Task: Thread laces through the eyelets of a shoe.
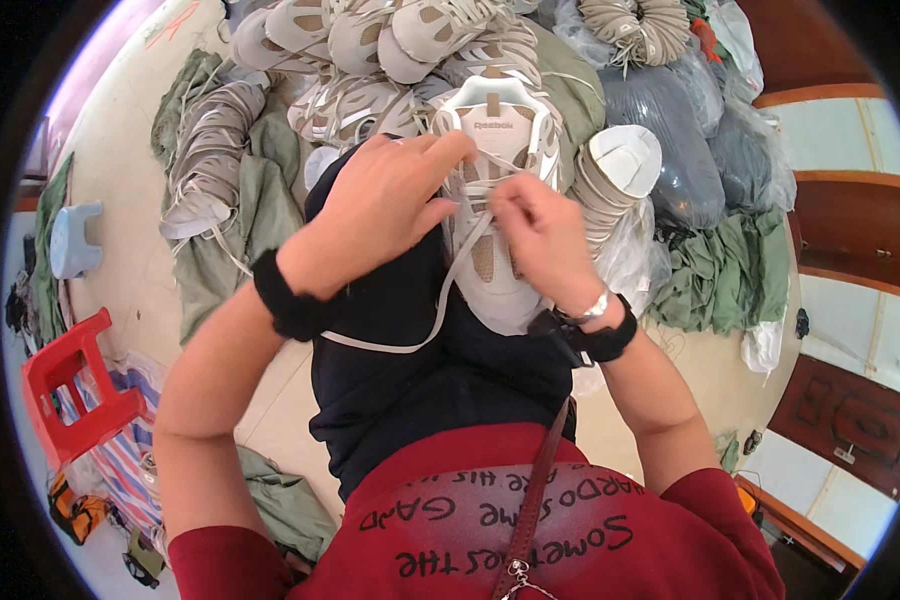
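Observation:
A beige and white lace-up shoe upper (498, 290) lies on my dark-trousered lap, its toe toward me. My right hand (545, 235) pinches a pale shoelace (448, 300) over the eyelet rows. On the upper's left side is my left hand (385, 205), its fingers bent, the index fingertip at a strand of lace near the tongue (495, 112). The thumb stands apart, close to the crossed laces, and the other fingertips are partly hidden. One long lace end loops down across my left thigh and passes under my left wrist.
Ahead lies a pile of similar uppers (360, 50). Nested stacks of uppers stand left (215, 145) and right (610, 180), beside green cloth (725, 270) and dark plastic-wrapped bundles (665, 130). A red stool (80, 385) and a blue stool (75, 240) are at left.

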A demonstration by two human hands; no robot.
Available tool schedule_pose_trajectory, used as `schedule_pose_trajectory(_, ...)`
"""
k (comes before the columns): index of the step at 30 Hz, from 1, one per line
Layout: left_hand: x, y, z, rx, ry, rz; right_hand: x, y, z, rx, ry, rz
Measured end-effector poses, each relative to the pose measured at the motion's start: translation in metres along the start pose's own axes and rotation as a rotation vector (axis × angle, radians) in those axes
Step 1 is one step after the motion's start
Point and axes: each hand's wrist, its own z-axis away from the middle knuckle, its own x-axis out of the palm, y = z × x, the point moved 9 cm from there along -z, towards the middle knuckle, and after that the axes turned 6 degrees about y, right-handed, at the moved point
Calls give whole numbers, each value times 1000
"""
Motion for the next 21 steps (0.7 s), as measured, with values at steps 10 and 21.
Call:
schedule_pose_trajectory(10, 23, 18, 41, -389, 207, 79, -69, 46, 11, 302, 187, -935)
schedule_pose_trajectory(21, 58, -10, 53, -1073, -107, 1439, -124, 64, -20, 213, 62, -1676)
